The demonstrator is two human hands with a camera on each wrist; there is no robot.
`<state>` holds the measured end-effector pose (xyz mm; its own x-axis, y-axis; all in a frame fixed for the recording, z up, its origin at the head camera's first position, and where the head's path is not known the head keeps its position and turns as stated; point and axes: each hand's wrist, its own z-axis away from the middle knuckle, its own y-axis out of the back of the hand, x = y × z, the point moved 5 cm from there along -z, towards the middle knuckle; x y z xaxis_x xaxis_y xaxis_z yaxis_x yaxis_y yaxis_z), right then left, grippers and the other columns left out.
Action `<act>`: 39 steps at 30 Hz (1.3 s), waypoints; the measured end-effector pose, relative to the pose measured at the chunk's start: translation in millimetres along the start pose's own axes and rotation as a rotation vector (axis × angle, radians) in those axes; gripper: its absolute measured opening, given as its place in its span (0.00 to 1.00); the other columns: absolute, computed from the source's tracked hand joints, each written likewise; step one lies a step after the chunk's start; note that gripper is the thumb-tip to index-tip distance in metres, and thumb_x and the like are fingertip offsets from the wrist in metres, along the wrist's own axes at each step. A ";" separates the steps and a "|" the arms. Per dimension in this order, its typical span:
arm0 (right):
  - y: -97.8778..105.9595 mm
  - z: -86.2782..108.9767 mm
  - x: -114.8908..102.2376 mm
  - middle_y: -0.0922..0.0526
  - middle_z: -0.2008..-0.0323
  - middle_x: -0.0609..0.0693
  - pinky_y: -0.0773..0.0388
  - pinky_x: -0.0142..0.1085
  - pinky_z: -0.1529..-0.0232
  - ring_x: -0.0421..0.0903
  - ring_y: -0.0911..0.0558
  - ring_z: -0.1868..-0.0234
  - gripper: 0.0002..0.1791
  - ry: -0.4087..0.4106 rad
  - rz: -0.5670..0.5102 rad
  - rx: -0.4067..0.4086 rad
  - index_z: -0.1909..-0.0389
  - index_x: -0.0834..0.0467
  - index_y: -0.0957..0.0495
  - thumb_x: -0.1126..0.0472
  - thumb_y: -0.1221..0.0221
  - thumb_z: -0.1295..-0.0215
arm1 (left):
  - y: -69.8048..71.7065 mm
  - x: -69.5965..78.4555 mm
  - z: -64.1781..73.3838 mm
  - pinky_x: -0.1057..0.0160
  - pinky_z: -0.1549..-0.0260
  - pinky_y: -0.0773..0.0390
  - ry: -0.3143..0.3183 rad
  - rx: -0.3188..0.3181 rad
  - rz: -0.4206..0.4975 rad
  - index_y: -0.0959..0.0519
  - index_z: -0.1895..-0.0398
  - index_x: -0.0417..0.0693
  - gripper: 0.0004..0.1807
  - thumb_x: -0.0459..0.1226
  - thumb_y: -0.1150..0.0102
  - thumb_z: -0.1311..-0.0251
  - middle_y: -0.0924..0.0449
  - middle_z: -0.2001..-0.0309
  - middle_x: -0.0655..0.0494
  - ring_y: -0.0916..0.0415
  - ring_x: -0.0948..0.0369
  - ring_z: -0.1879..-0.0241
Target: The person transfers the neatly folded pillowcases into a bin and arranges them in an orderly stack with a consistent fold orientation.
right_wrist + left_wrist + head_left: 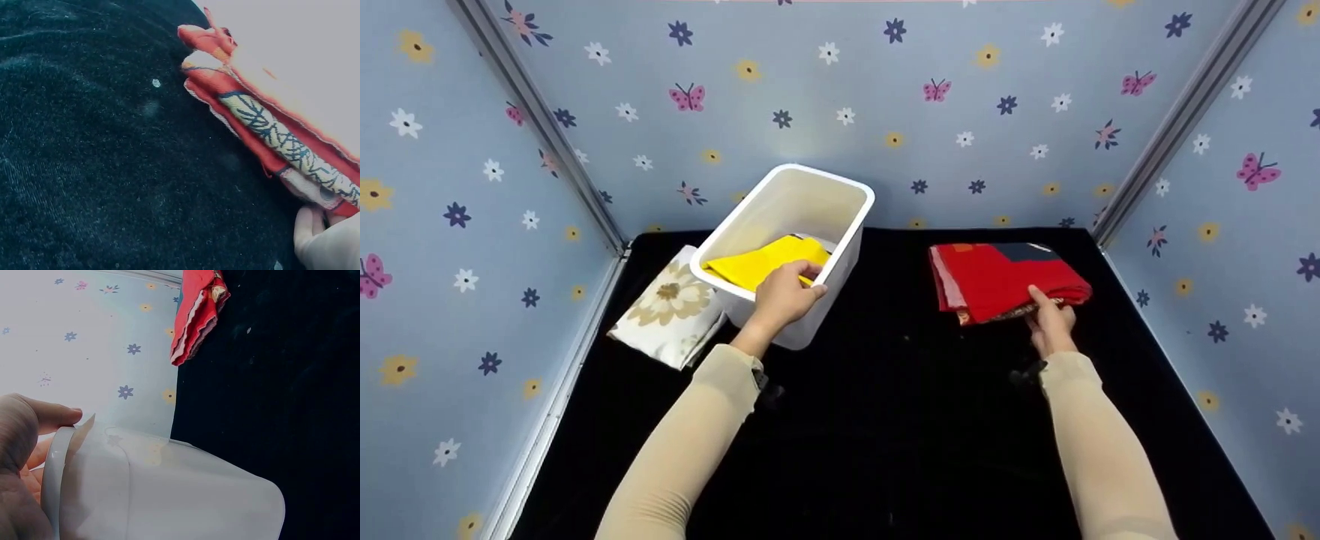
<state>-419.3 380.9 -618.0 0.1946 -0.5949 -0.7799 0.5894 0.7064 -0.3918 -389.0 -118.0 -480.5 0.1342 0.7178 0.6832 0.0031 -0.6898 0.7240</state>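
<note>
A white plastic bin (pixel 840 277) stands at the back left of the black surface, holding a folded yellow cloth (pixel 761 262). My left hand (pixel 786 296) grips the bin's near rim, fingers inside and thumb outside; whether the fingertips touch the yellow cloth cannot be told. In the left wrist view the thumb and fingers of this hand (pixel 25 461) straddle the rim. On the right lies a folded red cloth (pixel 997 281) with a dark patch. My right hand (pixel 1051 326) pinches its near edge, thumb on top and the other fingers below. Patterned layers of the red cloth (pixel 281 135) show in the right wrist view.
A folded white cloth (pixel 671 307) with a beige flower lies left of the bin, partly behind it. Black velvety fabric (pixel 885 420) covers the surface. Blue flowered walls (pixel 840 97) with metal corner posts enclose the back and both sides.
</note>
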 end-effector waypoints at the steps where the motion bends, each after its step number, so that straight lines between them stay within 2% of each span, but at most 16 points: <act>1: -1.4 0.0 0.0 0.40 0.17 0.44 0.31 0.39 0.19 0.42 0.30 0.21 0.60 0.001 0.011 -0.005 0.10 0.45 0.64 0.63 0.30 0.28 | 0.5 0.2 0.0 0.44 0.43 0.19 -0.002 0.001 -0.001 0.13 0.39 0.51 0.21 0.45 0.29 0.34 0.09 0.43 0.56 0.10 0.54 0.47; 4: -5.2 -0.9 0.5 0.49 0.12 0.43 0.33 0.40 0.18 0.42 0.34 0.18 0.67 -0.012 0.008 -0.023 0.11 0.40 0.76 0.63 0.31 0.27 | 1.2 0.2 0.0 0.44 0.43 0.18 -0.005 0.001 0.000 0.13 0.39 0.51 0.21 0.44 0.29 0.33 0.09 0.43 0.56 0.10 0.53 0.47; 7: -9.2 -1.4 2.6 0.48 0.12 0.43 0.36 0.43 0.17 0.43 0.35 0.17 0.68 -0.041 -0.016 -0.047 0.14 0.32 0.81 0.63 0.33 0.25 | 0.6 -0.1 -0.1 0.44 0.43 0.18 -0.005 -0.001 0.005 0.13 0.39 0.51 0.21 0.44 0.30 0.33 0.09 0.42 0.56 0.10 0.54 0.47; 9: -11.1 -1.3 3.9 0.43 0.15 0.41 0.36 0.44 0.17 0.43 0.34 0.19 0.68 -0.052 -0.008 -0.056 0.14 0.29 0.81 0.62 0.33 0.25 | -0.2 -0.1 0.1 0.44 0.43 0.18 -0.004 -0.003 0.006 0.13 0.38 0.52 0.21 0.44 0.30 0.33 0.09 0.42 0.56 0.10 0.54 0.47; 12: -14.9 -2.1 5.9 0.31 0.25 0.41 0.28 0.43 0.23 0.43 0.27 0.27 0.62 -0.044 -0.033 -0.063 0.13 0.31 0.69 0.64 0.32 0.26 | -0.8 0.5 -0.1 0.45 0.43 0.19 0.002 0.002 0.003 0.12 0.39 0.53 0.21 0.44 0.29 0.33 0.09 0.43 0.57 0.10 0.55 0.47; 14: -16.6 -3.5 6.8 0.25 0.36 0.41 0.21 0.42 0.34 0.42 0.22 0.35 0.55 -0.033 -0.081 -0.063 0.15 0.36 0.58 0.67 0.33 0.27 | -1.1 1.0 -0.3 0.45 0.44 0.19 0.006 0.004 -0.001 0.12 0.39 0.53 0.20 0.43 0.28 0.34 0.09 0.43 0.57 0.10 0.55 0.47; 16: -18.4 -4.8 7.4 0.23 0.44 0.42 0.17 0.40 0.45 0.42 0.20 0.42 0.47 -0.020 -0.141 -0.065 0.20 0.41 0.49 0.72 0.34 0.28 | -1.2 1.4 -0.4 0.45 0.43 0.19 0.011 0.006 -0.001 0.12 0.40 0.53 0.20 0.43 0.28 0.34 0.09 0.44 0.57 0.10 0.55 0.47; 19: -19.7 -4.8 7.3 0.24 0.46 0.43 0.16 0.39 0.57 0.42 0.21 0.46 0.43 -0.015 -0.186 -0.062 0.23 0.43 0.45 0.76 0.37 0.28 | -1.0 1.2 -0.2 0.45 0.43 0.19 0.014 0.005 0.001 0.12 0.40 0.53 0.20 0.43 0.28 0.34 0.09 0.44 0.57 0.10 0.55 0.47; 20: -20.2 -4.4 7.1 0.25 0.45 0.43 0.16 0.39 0.56 0.42 0.21 0.45 0.44 -0.013 -0.187 -0.057 0.22 0.42 0.46 0.76 0.37 0.28 | -0.8 1.2 0.0 0.45 0.43 0.19 0.016 0.005 0.002 0.12 0.40 0.53 0.20 0.43 0.28 0.34 0.09 0.44 0.57 0.10 0.55 0.47; 23: -23.5 -3.1 5.0 0.27 0.40 0.42 0.18 0.42 0.40 0.42 0.23 0.40 0.49 -0.004 -0.182 -0.045 0.19 0.41 0.50 0.77 0.38 0.28 | 0.3 1.4 0.4 0.45 0.43 0.19 0.016 0.006 0.002 0.12 0.40 0.53 0.20 0.43 0.28 0.34 0.09 0.43 0.57 0.10 0.55 0.47; 27: -28.2 0.6 0.2 0.35 0.24 0.41 0.33 0.46 0.20 0.43 0.29 0.27 0.58 0.007 -0.183 -0.037 0.13 0.35 0.60 0.77 0.38 0.29 | 0.4 2.2 0.6 0.44 0.43 0.19 0.014 0.004 0.000 0.12 0.40 0.53 0.19 0.43 0.28 0.33 0.09 0.43 0.57 0.10 0.55 0.47; 29: -30.9 3.2 -2.2 0.42 0.17 0.40 0.35 0.46 0.18 0.44 0.32 0.22 0.62 0.012 -0.190 -0.043 0.13 0.32 0.64 0.77 0.38 0.29 | 0.1 2.1 0.5 0.44 0.43 0.19 0.013 0.003 -0.003 0.12 0.40 0.53 0.19 0.43 0.29 0.33 0.09 0.43 0.57 0.10 0.55 0.47; 32: -35.2 6.5 -4.9 0.44 0.15 0.40 0.34 0.45 0.18 0.43 0.33 0.21 0.65 0.015 -0.203 -0.052 0.13 0.29 0.67 0.77 0.38 0.29 | -0.1 1.1 0.3 0.45 0.43 0.19 0.008 0.007 -0.006 0.12 0.39 0.53 0.20 0.43 0.29 0.33 0.09 0.43 0.57 0.10 0.55 0.47; 35: -39.8 10.2 -7.4 0.38 0.19 0.40 0.23 0.43 0.28 0.43 0.27 0.28 0.63 0.022 -0.226 -0.053 0.13 0.30 0.62 0.78 0.38 0.30 | -0.1 0.3 0.6 0.45 0.43 0.19 0.003 0.011 -0.006 0.12 0.39 0.53 0.20 0.43 0.28 0.33 0.09 0.43 0.57 0.10 0.54 0.47; 37: -43.0 12.4 -9.3 0.32 0.25 0.41 0.16 0.41 0.41 0.43 0.23 0.36 0.59 0.031 -0.253 -0.052 0.14 0.33 0.57 0.79 0.38 0.31 | 0.1 0.2 0.9 0.45 0.43 0.19 0.002 0.012 -0.007 0.12 0.39 0.53 0.20 0.43 0.28 0.33 0.09 0.43 0.57 0.10 0.54 0.47; 39: -47.0 15.7 -11.4 0.28 0.34 0.43 0.14 0.40 0.54 0.43 0.21 0.44 0.54 0.046 -0.287 -0.060 0.18 0.37 0.50 0.81 0.38 0.32 | 0.4 0.5 0.9 0.45 0.42 0.19 0.000 0.011 -0.007 0.13 0.38 0.53 0.20 0.44 0.28 0.32 0.09 0.42 0.57 0.10 0.54 0.46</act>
<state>-436.9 348.5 -583.0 -0.0099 -0.7565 -0.6540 0.5678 0.5341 -0.6264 -388.0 -118.0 -480.0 0.1338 0.7224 0.6784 0.0149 -0.6859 0.7275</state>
